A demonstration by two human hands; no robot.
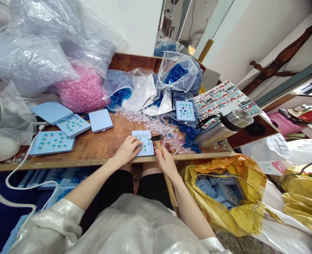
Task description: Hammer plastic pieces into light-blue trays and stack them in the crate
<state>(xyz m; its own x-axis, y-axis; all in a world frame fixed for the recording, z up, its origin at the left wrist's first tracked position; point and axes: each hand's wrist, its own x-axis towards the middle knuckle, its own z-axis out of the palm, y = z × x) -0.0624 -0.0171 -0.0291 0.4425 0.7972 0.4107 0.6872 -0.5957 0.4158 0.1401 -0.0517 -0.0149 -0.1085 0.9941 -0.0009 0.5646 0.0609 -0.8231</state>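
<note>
Though half-covered, a pale-blue, teal-studded plastic panel (148, 150)

Pale blue plastic panels (73, 125) are spread across the wooden tabletop (92, 148), clear beads (150, 121) and blue beads (190, 137) are scattered loose right there, a plastic bag (177, 70) of blue pieces is piled behind, and a steel flask (223, 128) is laid down, seemingly on its side
</note>
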